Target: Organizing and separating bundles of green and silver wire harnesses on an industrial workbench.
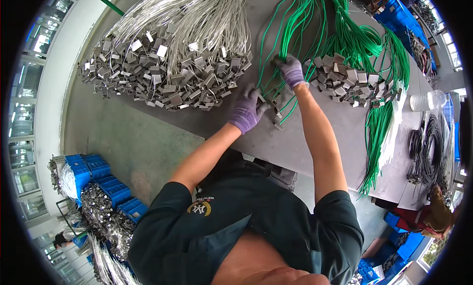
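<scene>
Both my hands wear purple gloves with grey fingertips. My right hand (290, 71) is closed around a bundle of green wires (291, 36) that runs down from the far edge of the grey table. Below it, the wires' loose lower ends carry small metal end pieces (277, 112). My left hand (248, 111) is to the left of these ends, with thumb and fingers bent about the metal end of a green wire; the contact is partly hidden. Right of my right hand lies a heap of grey metal blocks (352, 83) on green wires.
A large heap of metal blocks on silvery wires (167, 73) covers the table's left. At the right are hanging green wires (377, 147), a clear plastic container (427, 101) and coiled black wires (427, 147). Blue crates (114, 189) stand on the floor at left.
</scene>
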{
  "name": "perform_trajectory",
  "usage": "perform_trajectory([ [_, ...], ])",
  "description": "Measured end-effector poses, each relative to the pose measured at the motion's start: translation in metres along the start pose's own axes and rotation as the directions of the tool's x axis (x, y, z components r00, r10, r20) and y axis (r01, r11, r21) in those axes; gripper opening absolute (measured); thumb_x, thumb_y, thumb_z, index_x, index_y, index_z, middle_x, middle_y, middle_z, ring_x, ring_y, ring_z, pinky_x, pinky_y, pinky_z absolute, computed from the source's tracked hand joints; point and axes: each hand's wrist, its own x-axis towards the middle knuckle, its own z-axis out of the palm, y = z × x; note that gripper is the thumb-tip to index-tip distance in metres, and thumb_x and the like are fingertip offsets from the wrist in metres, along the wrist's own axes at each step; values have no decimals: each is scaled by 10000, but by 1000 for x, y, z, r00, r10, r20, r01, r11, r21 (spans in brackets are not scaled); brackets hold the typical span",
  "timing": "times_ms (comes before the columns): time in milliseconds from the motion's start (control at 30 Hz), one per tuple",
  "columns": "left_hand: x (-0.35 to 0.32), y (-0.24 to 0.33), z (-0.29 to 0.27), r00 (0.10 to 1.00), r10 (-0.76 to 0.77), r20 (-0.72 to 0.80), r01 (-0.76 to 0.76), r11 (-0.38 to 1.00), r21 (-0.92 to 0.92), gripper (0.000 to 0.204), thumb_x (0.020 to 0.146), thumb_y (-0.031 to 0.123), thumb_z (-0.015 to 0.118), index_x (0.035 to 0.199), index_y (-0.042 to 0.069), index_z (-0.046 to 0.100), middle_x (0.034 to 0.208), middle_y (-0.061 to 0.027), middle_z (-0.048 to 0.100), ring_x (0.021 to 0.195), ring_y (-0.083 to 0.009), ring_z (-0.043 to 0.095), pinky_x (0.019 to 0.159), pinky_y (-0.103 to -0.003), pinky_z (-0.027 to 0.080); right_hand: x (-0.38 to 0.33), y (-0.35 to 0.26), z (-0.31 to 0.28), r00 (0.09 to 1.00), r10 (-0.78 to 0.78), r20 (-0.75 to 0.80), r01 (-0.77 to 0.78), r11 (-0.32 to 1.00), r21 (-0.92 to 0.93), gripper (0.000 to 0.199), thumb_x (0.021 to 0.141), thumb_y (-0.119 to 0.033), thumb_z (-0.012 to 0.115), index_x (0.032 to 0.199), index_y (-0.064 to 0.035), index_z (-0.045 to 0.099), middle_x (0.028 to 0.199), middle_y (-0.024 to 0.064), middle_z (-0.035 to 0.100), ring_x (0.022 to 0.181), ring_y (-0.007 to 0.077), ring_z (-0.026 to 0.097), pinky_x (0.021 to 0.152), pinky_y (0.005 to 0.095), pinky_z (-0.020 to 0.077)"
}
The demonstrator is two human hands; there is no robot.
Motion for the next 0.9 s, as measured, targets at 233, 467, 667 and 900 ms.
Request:
perform_trajectory([
  [233, -11, 12, 6, 1000, 26, 15, -26, 1000, 8, 501, 761, 349, 640, 1075, -16, 503, 1036, -245, 510, 894, -393, 513, 780, -450, 426, -3, -20, -3, 975, -88, -205, 138, 960, 242, 159, 850, -128, 584, 940, 1, 561, 805, 113, 653, 707, 173, 633, 653, 274, 497],
  [467, 60, 15, -2, 997, -83, -7, 83, 996, -43, 316, 799, 326, 608, 995, 81, 566, 879, -152, 595, 824, -332, 559, 726, -404, 442, -7, -35, -8, 965, 259, -38, -155, 683, 714, 156, 873, -135, 545, 946, 0, 518, 799, 148, 618, 755, 315, 641, 681, 415, 541],
  [667, 99, 11, 8, 945, -256, 204, 273, 960, -60, 319, 779, 345, 608, 815, 28, 621, 771, -220, 605, 747, -385, 583, 677, -441, 461, -10, -26, 0, 980, 197, -37, -81, 558, 826, 113, 884, -110, 511, 936, -10, 523, 834, 151, 602, 792, 332, 621, 711, 430, 520],
  [900, 88, -3, 4, 933, -190, 307, 198, 980, 5, 355, 791, 403, 581, 809, 53, 641, 755, -191, 613, 716, -363, 592, 649, -438, 458, -24, -34, -4, 971, 177, 160, -233, 843, 485, 197, 851, -116, 579, 996, 17, 583, 860, 121, 652, 754, 188, 625, 700, 299, 507],
])
